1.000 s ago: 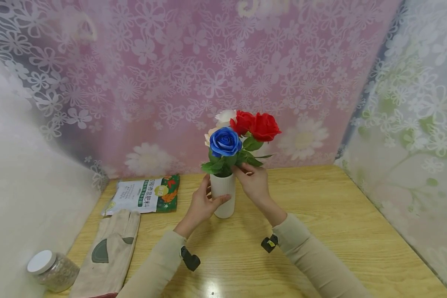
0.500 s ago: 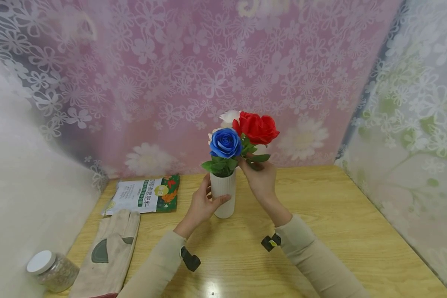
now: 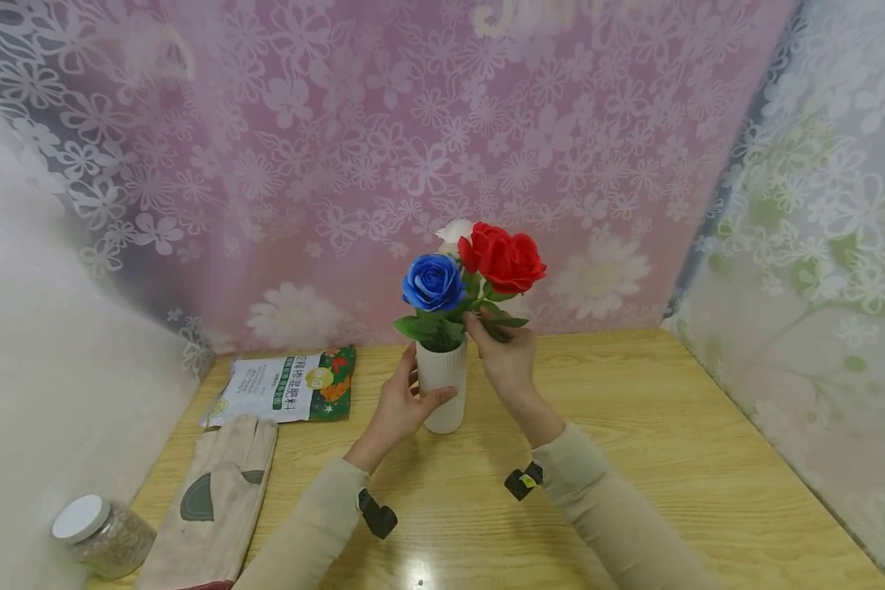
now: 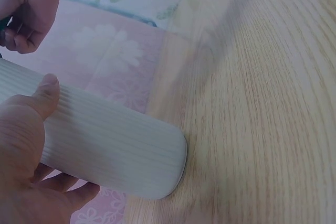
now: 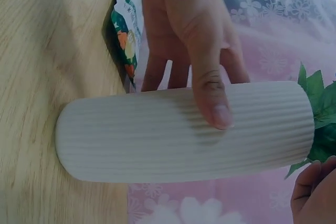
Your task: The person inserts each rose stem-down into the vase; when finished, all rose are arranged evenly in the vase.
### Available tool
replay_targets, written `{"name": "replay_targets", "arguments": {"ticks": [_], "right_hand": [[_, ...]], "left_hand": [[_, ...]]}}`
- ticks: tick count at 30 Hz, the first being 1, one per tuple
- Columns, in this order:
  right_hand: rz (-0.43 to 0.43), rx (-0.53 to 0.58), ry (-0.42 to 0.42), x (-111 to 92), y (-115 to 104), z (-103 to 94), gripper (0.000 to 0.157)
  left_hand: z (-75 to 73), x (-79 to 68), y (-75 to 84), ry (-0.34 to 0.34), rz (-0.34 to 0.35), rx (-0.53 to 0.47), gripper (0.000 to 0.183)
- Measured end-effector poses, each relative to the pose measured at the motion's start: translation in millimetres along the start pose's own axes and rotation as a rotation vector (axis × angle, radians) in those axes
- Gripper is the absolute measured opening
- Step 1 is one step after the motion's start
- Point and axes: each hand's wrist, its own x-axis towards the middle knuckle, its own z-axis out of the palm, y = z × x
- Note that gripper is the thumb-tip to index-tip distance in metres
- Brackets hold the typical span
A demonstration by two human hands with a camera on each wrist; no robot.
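A white ribbed vase (image 3: pixel 440 370) stands upright on the wooden table, filled with artificial roses. My left hand (image 3: pixel 401 401) grips its side, with the thumb across the front and the fingers behind, as the right wrist view shows on the vase (image 5: pixel 157 140). Above the rim, my right hand (image 3: pixel 509 360) pinches among the stems and leaves under the red roses (image 3: pixel 507 260); the fingertips are partly hidden by leaves. To the left of these blooms is a blue rose (image 3: pixel 433 283), and a white rose (image 3: pixel 454 233) shows behind. Green leaves (image 3: pixel 431 328) spread over the rim.
At the back left lies a printed packet (image 3: pixel 288 387). A beige work glove (image 3: pixel 224 500) lies in front of it, beside a white-lidded jar (image 3: pixel 106 534) of grainy contents. A floral backdrop (image 3: pixel 383 147) rises behind the wooden table (image 3: pixel 634 426).
My right hand first rises slightly to the right, then comes back left and lower. The red blooms draw together and shift left; the blue rose moves a little left. My left hand stays on the vase.
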Motion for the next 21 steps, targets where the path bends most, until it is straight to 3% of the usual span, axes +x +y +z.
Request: {"name": "replay_targets", "arguments": {"ticks": [3,7,14,21], "right_hand": [[-0.025,0.007,0.023,-0.2,3.5,3.4,0.028],[-0.102,-0.055,-0.012,-2.4,7.8,-0.9,0.028],[-0.119,-0.191,-0.137,-13.0,21.1,-29.8,0.041],[-0.135,-0.297,-0.203,-13.4,43.1,-60.2,0.039]], "left_hand": [[0.3,0.3,-0.1,0.004,0.0,-0.011,0.102],[2.5,-0.6,-1.0,0.005,-0.009,-0.02,0.101],[6.0,-1.0,-2.3,0.019,0.012,-0.013,0.099],[1.0,2.7,-1.6,0.001,-0.008,0.011,0.101]]}}
